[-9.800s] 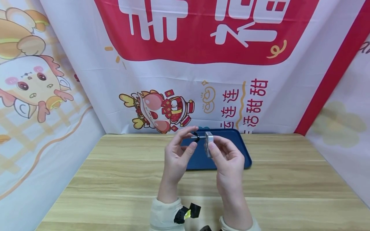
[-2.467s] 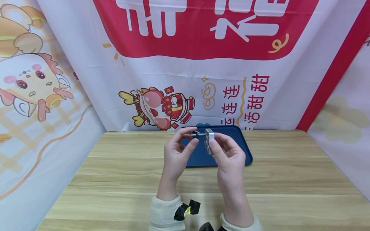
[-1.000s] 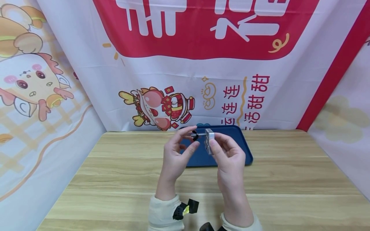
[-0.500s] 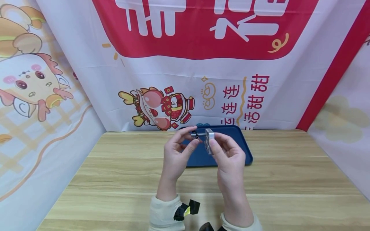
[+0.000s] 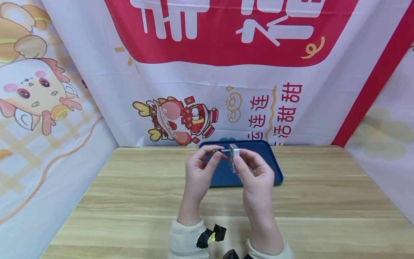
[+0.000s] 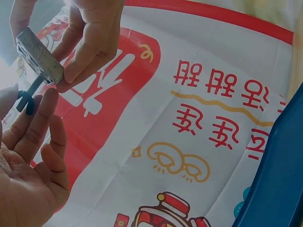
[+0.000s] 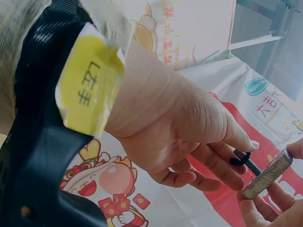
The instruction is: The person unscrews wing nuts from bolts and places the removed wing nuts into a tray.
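My left hand (image 5: 198, 171) pinches a small black wing nut (image 7: 240, 158) between thumb and fingers. The wing nut sits on a threaded bolt (image 5: 225, 150) that sticks out from a silver metal block (image 5: 234, 158). My right hand (image 5: 258, 176) grips that block by its edges, thumb on the near side, above the blue tray. In the left wrist view, the black wings (image 6: 26, 101) lie near the bolt's free end, with a stretch of bare thread between them and the block. Fingers partly hide the block's far side.
A blue tray (image 5: 226, 180) lies on the wooden table (image 5: 145, 201) behind and below the hands. Printed cloth (image 5: 207, 82) hangs at the back and sides. Straps with devices (image 5: 210, 236) are worn at the wrists.
The left thumb and index finger were spread from the wing nut a second ago and now pinch it. The wing nut's wings have turned. The right hand and block have stayed nearly still.
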`<control>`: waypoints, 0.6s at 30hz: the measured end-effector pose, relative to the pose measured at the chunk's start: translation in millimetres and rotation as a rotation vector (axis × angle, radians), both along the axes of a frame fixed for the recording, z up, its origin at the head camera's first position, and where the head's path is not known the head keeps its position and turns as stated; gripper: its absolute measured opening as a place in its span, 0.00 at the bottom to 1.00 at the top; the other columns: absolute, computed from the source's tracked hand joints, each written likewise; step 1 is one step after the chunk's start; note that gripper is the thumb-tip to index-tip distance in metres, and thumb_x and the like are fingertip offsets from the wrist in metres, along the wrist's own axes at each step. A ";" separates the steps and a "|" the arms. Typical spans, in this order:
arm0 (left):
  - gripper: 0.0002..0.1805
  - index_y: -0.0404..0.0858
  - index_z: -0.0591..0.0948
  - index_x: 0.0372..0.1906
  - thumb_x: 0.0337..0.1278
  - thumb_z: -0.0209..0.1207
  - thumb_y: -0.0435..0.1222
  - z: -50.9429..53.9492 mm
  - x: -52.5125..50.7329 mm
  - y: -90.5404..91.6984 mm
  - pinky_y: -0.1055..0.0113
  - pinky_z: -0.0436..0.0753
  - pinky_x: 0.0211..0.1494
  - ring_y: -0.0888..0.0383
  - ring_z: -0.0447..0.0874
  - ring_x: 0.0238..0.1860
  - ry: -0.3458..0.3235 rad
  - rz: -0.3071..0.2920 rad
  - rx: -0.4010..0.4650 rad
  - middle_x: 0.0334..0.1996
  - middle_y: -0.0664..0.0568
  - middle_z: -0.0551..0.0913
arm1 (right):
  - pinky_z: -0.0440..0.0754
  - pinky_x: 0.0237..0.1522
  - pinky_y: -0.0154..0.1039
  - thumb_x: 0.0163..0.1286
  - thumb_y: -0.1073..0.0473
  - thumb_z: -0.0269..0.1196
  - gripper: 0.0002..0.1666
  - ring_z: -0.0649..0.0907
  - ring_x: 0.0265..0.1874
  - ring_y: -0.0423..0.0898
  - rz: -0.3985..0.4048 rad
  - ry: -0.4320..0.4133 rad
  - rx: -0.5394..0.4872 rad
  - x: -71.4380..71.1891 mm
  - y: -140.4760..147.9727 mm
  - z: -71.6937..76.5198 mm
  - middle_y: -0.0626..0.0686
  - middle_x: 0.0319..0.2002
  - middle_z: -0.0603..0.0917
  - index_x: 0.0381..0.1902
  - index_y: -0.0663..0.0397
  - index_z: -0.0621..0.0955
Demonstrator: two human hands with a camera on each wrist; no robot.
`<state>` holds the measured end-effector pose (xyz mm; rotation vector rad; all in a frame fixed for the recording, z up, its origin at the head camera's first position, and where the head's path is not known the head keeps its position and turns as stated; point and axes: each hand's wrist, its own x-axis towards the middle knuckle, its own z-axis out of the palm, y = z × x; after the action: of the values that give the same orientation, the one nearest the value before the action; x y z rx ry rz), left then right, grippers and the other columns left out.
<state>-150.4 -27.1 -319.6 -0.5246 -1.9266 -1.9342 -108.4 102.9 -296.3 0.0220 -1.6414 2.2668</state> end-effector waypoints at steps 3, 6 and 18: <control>0.11 0.36 0.84 0.49 0.72 0.55 0.37 -0.2 -0.2 0.6 0.64 0.83 0.52 0.59 0.86 0.46 -0.010 -0.012 0.023 0.43 0.42 0.87 | 0.84 0.49 0.33 0.72 0.63 0.62 0.14 0.83 0.40 0.44 -0.001 -0.002 -0.001 -0.1 -0.2 -0.3 0.51 0.44 0.83 0.52 0.63 0.80; 0.11 0.33 0.83 0.46 0.72 0.54 0.36 -0.3 -0.5 1.8 0.62 0.83 0.55 0.60 0.85 0.44 -0.023 -0.012 0.049 0.41 0.39 0.86 | 0.84 0.49 0.33 0.72 0.62 0.62 0.14 0.83 0.40 0.44 -0.001 0.000 0.003 0.1 -0.1 0.0 0.50 0.44 0.83 0.52 0.63 0.80; 0.16 0.30 0.82 0.48 0.74 0.52 0.40 1.4 0.2 6.2 0.63 0.82 0.55 0.59 0.85 0.43 -0.056 -0.041 0.099 0.42 0.37 0.85 | 0.84 0.47 0.33 0.72 0.63 0.62 0.12 0.82 0.39 0.43 -0.010 0.006 -0.024 -0.5 1.4 -0.2 0.50 0.43 0.83 0.51 0.61 0.81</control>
<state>-150.2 -20.9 -318.2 -0.4910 -1.8559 -2.0783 -109.0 104.3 -296.5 0.0150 -1.6077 2.2764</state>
